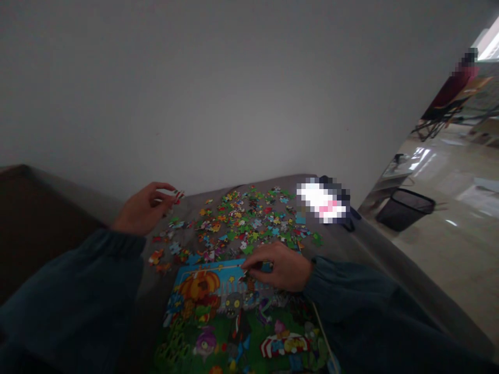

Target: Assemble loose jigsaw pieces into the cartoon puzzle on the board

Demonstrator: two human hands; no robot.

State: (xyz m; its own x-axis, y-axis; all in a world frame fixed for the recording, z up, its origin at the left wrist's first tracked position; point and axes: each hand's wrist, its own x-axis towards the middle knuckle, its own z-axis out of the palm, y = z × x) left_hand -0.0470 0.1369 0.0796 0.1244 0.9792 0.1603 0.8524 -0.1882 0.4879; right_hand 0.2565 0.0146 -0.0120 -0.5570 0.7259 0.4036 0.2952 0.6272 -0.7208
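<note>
So, going left to right: the left hand (143, 208) is lifted a bit off the gray tabletop (343, 244), out past the left edge of the mess, with thumb and fingertips pinched together on one small red-and-white puzzle piece (179, 195). That piece is up in the air, not touching anything else, and it points roughly toward the pile.

Just right of it is the loose pile of pieces (249, 221), a scatter of green, blue, orange and red bits spread across the far half of the tabletop. A few strays trail down toward the near left corner.

Closer to the person sits the puzzle board (218, 317), a cartoon picture with a pumpkin, a fence and a zombie face. Too dark to tell how much of it is filled in.

The right hand (278, 267) rests on the top edge of that board, fingers curled and pressed down near the fence part. Looks like the fingertips are closed on or over a piece there, but I honestly can't tell if anything is actually gripped.

The held piece is up and left of the board, so the board's top edge lies down and to the right of the left hand, and the right hand is clearly the nearer one to it.

Further right there's a blurred-out white thing (323, 201) at the tabletop's far corner, then a black bin (405, 208) on the shiny floor.
</note>
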